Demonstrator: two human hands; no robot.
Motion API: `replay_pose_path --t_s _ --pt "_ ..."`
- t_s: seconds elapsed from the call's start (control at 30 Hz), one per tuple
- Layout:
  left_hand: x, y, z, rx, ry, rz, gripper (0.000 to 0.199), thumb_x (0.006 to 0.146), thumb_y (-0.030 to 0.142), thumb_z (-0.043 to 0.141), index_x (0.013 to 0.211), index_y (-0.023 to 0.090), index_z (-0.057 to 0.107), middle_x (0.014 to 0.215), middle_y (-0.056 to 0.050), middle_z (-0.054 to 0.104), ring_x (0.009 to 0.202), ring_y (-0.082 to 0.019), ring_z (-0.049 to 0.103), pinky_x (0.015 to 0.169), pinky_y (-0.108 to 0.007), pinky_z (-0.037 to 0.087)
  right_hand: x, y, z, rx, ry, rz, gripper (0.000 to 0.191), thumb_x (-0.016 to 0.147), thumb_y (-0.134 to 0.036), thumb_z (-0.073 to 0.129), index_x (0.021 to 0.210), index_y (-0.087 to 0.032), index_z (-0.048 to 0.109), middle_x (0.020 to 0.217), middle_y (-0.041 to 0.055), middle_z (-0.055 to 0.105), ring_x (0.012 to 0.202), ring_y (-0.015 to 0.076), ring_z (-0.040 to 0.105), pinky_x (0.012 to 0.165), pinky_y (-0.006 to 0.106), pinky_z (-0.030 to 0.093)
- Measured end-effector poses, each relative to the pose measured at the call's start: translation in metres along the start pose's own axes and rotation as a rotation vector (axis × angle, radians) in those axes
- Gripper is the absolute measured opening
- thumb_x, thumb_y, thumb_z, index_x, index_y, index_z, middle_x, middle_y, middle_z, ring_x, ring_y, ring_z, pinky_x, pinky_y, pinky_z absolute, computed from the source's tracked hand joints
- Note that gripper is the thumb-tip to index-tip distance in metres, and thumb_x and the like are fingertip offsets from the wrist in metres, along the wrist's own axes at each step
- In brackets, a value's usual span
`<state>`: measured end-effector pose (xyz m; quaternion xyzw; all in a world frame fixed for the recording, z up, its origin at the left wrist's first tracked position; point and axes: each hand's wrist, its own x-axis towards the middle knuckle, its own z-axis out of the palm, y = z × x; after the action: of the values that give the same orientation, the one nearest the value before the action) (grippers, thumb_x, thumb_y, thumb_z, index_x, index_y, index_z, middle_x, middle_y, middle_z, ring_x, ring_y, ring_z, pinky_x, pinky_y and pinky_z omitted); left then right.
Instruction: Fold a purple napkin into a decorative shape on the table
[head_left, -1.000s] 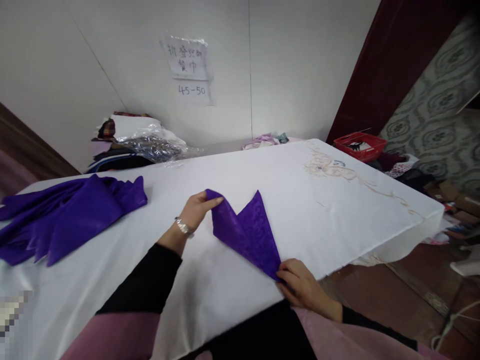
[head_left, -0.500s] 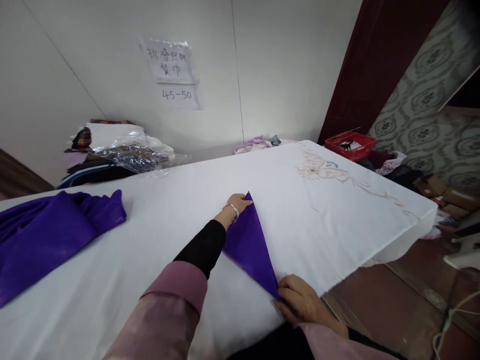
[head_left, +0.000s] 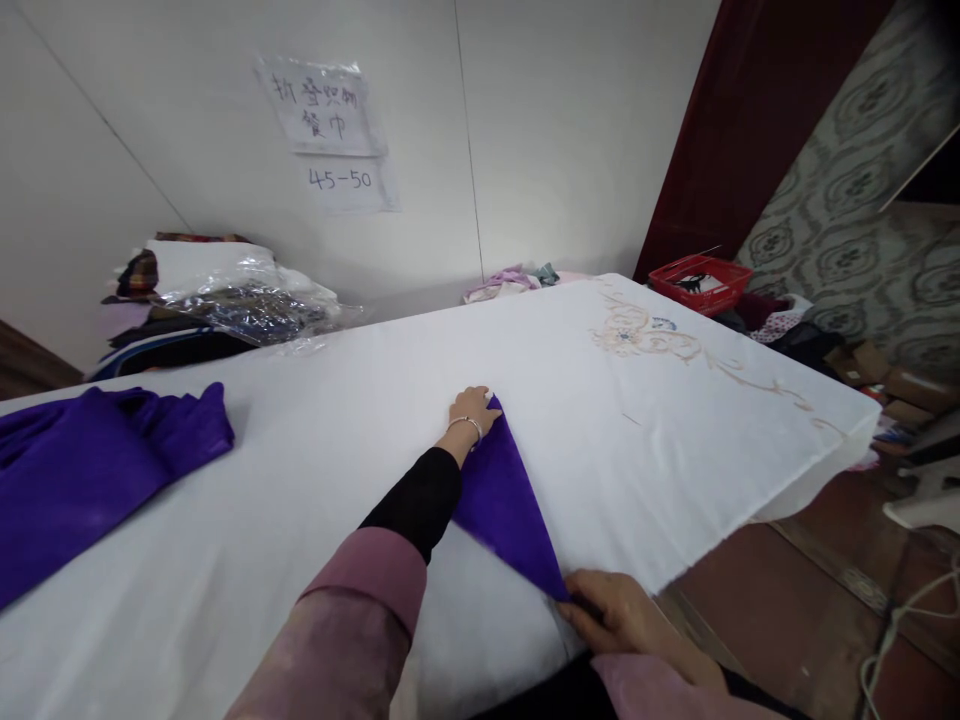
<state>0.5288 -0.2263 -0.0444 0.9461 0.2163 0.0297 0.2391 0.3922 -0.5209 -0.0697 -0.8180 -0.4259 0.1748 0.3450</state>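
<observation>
A purple cloth napkin [head_left: 514,510], folded into a triangle, lies on the white tablecloth [head_left: 360,400] in front of me. My left hand [head_left: 472,412], with a silver bracelet at the wrist, rests at its far corner, fingers and thumb apart. At the near corner, my right hand [head_left: 619,610] pinches the napkin between thumb and fingers. My left hand and forearm hide part of the napkin's left side. More purple cloth [head_left: 97,460] lies in a loose heap on the table at the left.
Folded fabrics and clear plastic wrap [head_left: 247,300] are piled along the wall at back left. Pinkish cloths [head_left: 502,284] lie at the table's back edge. A red basket [head_left: 701,285] stands beyond the far right corner. Handwritten paper signs [head_left: 330,130] hang on the wall.
My left fingers have loosened from a pinch at the far corner and now lie apart there. The right hand keeps its pinch on the near corner. The view has shifted slightly.
</observation>
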Motion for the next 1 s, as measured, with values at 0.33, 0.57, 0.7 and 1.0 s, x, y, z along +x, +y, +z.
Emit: replay_pose_path --t_s 0.33,0.57,0.7,1.0 --pt "0.012 -0.004 -0.007 -0.218 -0.048 0.009 0.013 0.058 0.021 0.073 0.066 0.019 0.063 0.079 -0.004 0.066 0.085 -0.022 0.060 0.074 -0.030 0.044 0.000 -0.003 -0.019 0.386 -0.026 0.321 0.017 0.084 -0.031 0.049 0.073 -0.019 0.050 0.060 -0.0040 0.051 0.053 0.0087 0.047 0.048 0.020 0.033" --pt "-0.002 -0.038 -0.028 -0.673 0.039 -0.045 0.023 0.064 0.032 0.070 0.077 0.017 0.057 0.060 0.002 0.056 0.061 -0.014 0.057 0.063 -0.029 0.047 0.015 0.019 -0.048 0.507 0.104 0.420 0.019 0.076 -0.036 0.055 0.072 -0.020 0.046 0.054 -0.0047 0.052 0.048 0.0101 0.049 0.047 0.022 0.037" --pt "-0.015 -0.051 -0.066 -0.912 0.070 -0.018 0.044 0.064 0.036 0.071 0.099 0.016 0.056 0.071 0.001 0.060 0.065 -0.012 0.059 0.067 -0.030 0.050 0.040 0.034 -0.079 0.278 0.224 0.283 0.014 0.077 -0.033 0.053 0.074 -0.020 0.051 0.056 -0.0028 0.056 0.051 0.0119 0.052 0.051 0.024 0.041" --pt "-0.079 -0.069 -0.165 -1.016 0.058 0.251 0.045 0.059 0.033 0.079 0.099 0.018 0.064 0.086 -0.004 0.070 0.087 -0.017 0.063 0.084 -0.031 0.048 0.114 0.047 -0.140 -0.430 0.593 -0.251 0.029 0.090 -0.026 0.046 0.117 -0.021 0.056 0.099 0.0079 0.067 0.087 0.0209 0.063 0.076 0.035 0.051"
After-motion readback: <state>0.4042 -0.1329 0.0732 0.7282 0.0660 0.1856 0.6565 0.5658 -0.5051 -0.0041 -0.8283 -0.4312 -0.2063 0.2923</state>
